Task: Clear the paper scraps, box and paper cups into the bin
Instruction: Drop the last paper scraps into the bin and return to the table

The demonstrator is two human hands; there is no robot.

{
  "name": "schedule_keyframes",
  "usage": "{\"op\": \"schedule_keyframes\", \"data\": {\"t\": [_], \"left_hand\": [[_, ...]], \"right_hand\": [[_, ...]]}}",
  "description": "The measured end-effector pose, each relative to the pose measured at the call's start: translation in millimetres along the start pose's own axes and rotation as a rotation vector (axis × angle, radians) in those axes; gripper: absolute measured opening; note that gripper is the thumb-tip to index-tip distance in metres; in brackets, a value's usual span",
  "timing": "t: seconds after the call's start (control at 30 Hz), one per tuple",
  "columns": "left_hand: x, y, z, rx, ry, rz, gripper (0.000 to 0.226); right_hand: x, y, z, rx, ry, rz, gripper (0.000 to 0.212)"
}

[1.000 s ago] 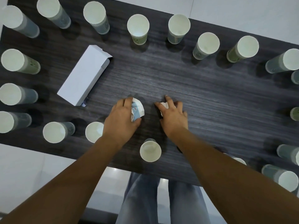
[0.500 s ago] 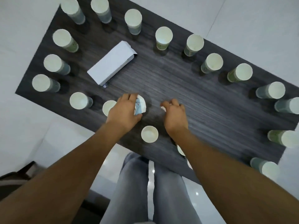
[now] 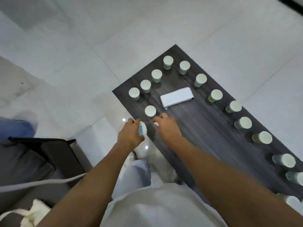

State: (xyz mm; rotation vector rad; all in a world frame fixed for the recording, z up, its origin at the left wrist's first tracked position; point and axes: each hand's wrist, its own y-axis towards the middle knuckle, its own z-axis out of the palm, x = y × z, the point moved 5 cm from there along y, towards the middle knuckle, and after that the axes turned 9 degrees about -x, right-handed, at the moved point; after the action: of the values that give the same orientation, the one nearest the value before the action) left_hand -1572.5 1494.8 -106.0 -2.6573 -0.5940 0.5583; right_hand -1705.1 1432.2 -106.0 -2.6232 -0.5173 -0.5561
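My left hand [image 3: 130, 135] grips a crumpled white and blue paper scrap [image 3: 142, 129] just off the near left edge of the dark table [image 3: 205, 128]. My right hand [image 3: 167, 126] curls round a small white paper scrap [image 3: 156, 123] above the table's near edge; most of that scrap is hidden. A white box [image 3: 176, 97] lies flat in the middle of the table. Several paper cups stand around the table's rim, one [image 3: 150, 110] just beyond my hands. No bin shows.
A dark sofa [image 3: 41, 161] with a cushion stands at the left, a pale strap [image 3: 41, 182] across it. Light floor tiles [image 3: 82, 63] surround the table. My legs and shirt fill the bottom centre.
The view has swung left and pulled back from the table. Both hands, each still holding its scrap, have drawn toward the table's near left edge.
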Motion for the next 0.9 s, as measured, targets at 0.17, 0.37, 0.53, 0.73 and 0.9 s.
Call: {"op": "schedule_keyframes", "data": {"t": [0.17, 0.37, 0.53, 0.73, 0.9], "left_hand": [[97, 16, -69, -0.064, -0.062, -0.090, 0.074], [204, 49, -162, -0.081, -0.023, -0.103, 0.068], [259, 105, -223, -0.099, -0.009, -0.126, 0.064], [288, 220, -271, -0.101, -0.011, -0.061, 0.062], [293, 348, -325, -0.108, 0.007, -0.026, 0.066]], "right_hand": [[112, 48, 18, -0.011, -0.038, -0.084, 0.036], [235, 109, 41, 0.018, -0.036, -0.121, 0.037], [303, 167, 48, 0.015, -0.027, -0.147, 0.039], [344, 280, 44, -0.006, -0.034, -0.123, 0.040], [371, 403, 17, -0.038, -0.012, -0.091, 0.045]]}}
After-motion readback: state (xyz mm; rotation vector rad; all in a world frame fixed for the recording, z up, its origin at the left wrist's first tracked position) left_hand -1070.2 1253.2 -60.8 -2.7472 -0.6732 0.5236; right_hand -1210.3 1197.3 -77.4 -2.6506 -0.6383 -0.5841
